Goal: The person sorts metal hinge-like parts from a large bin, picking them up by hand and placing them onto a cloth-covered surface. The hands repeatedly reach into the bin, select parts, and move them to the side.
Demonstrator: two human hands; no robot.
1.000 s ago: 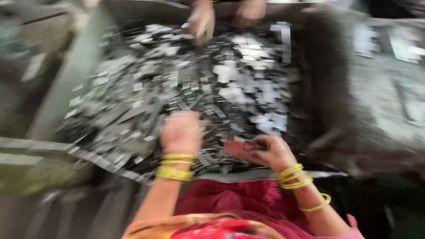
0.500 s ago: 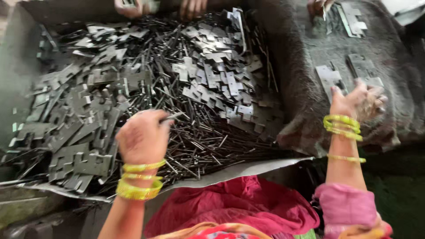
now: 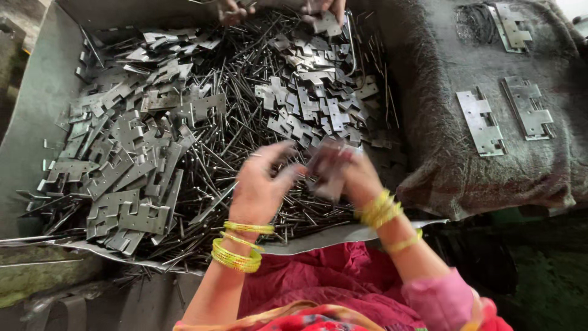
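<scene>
My left hand (image 3: 262, 187) and my right hand (image 3: 352, 178) are close together above the front of a heap of grey metal hinge plates (image 3: 141, 153) and thin dark pins (image 3: 245, 116). Motion blurs my right hand, which grips a dark hinge plate (image 3: 323, 171). The fingers of my left hand stretch toward that plate. Blur hides whether they pinch a pin. Yellow bangles sit on both wrists.
The heap lies in a wide metal tray (image 3: 37, 110). To its right, a grey cloth (image 3: 441, 122) carries three assembled hinges (image 3: 481, 122). Another person's hands (image 3: 324, 9) work at the far edge of the heap. Red fabric covers my lap below.
My right hand has come back from the grey cloth on the right to the heap and now meets my left hand. The left hand has shifted right and up.
</scene>
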